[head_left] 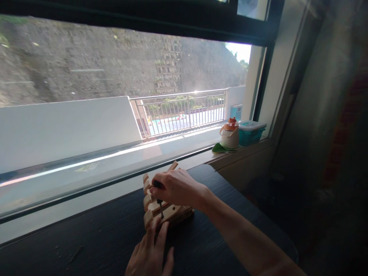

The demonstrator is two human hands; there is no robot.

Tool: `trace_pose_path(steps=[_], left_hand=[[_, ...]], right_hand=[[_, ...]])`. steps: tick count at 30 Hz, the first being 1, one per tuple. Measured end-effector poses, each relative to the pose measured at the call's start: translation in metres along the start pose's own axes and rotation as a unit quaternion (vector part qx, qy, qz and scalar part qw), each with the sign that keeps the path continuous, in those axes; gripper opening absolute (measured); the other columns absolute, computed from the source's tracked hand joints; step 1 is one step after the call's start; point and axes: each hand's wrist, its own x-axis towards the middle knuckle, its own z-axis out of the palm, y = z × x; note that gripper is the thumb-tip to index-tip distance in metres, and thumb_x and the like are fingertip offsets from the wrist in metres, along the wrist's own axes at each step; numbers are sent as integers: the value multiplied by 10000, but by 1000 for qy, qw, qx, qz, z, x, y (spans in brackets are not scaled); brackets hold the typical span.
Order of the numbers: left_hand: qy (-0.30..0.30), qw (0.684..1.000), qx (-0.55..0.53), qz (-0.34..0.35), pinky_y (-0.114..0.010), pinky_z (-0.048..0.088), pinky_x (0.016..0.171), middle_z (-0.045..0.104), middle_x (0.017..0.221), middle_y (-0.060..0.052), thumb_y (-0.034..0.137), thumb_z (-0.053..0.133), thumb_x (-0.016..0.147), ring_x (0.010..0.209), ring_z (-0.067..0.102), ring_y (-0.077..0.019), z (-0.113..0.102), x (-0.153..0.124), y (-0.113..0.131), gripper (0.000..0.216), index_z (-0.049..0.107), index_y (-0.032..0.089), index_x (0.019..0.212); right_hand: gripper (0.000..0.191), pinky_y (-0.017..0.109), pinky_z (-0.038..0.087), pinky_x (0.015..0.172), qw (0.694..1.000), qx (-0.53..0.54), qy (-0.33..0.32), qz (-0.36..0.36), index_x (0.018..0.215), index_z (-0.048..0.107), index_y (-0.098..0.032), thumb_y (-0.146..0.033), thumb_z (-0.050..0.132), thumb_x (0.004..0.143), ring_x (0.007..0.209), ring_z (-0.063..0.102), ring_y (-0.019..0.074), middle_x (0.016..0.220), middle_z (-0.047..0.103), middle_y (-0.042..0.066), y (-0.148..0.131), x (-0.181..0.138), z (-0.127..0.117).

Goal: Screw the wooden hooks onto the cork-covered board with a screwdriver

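A small wooden piece made of several light slats [152, 203] lies on the dark wood-grain table [94, 237] near the window. My right hand [176, 188] is closed round the black handle of a small screwdriver [160, 203], whose metal tip points down into the wooden piece. My left hand [151, 253] rests flat on the table at the near side, fingers stretched out and touching the lower end of the wooden piece.
A wide window [115, 96] runs along the far side of the table. On the sill to the right stand a white pot with an orange lid [230, 134] and a teal plastic box [251, 132]. The table edge drops off at the right.
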Motion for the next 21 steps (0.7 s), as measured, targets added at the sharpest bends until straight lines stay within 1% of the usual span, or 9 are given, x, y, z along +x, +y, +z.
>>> trace_pose_path(steps=[3,5,8,10,15,18,21], left_hand=[[0,1000,2,1,-263,561,748,510,1281,-155,242,476,813,974,646,-181,-1,0,0,431,448,153,1233],[6,1000,2,4,-264,562,750,511,1280,-154,245,473,812,983,644,-184,-1,0,-1,429,450,155,1231],[8,1000,3,5,-263,563,751,513,1279,-151,253,474,812,986,643,-185,-1,0,-1,435,448,156,1234],[4,1000,3,6,-266,563,753,513,1278,-152,254,480,809,987,642,-187,-1,1,0,438,451,155,1234],[1,1000,-1,3,-269,564,742,510,1280,-153,244,482,804,980,645,-190,-2,3,2,431,461,150,1224],[6,1000,0,-2,-273,566,727,518,1271,-149,240,478,806,954,652,-188,-2,2,2,431,456,155,1229],[2,1000,0,-4,-268,563,732,512,1277,-148,246,476,811,956,650,-182,-2,1,1,424,456,157,1226]], right_hand=[[227,263,282,592,1000,5,8,-21,989,613,-243,-325,428,887,779,629,181,875,699,11,-3,-2,-6],[243,260,292,599,1000,12,5,-28,1028,615,-245,-307,424,892,803,628,180,908,700,14,-3,-3,-8],[249,254,291,592,999,21,-2,-41,1007,625,-232,-315,413,907,786,623,169,898,697,18,-4,-2,-7],[251,254,279,577,999,18,-1,-41,963,627,-207,-332,415,912,745,618,162,850,694,26,-4,-1,-5],[275,258,244,546,1000,5,5,2,862,619,-183,-379,431,908,658,597,148,715,665,25,0,5,3],[323,257,249,549,1000,-1,-3,31,852,620,-177,-432,429,901,656,593,152,698,657,37,2,7,5],[336,256,261,558,999,-7,-7,40,880,619,-186,-452,415,902,667,600,162,710,661,42,0,5,2]])
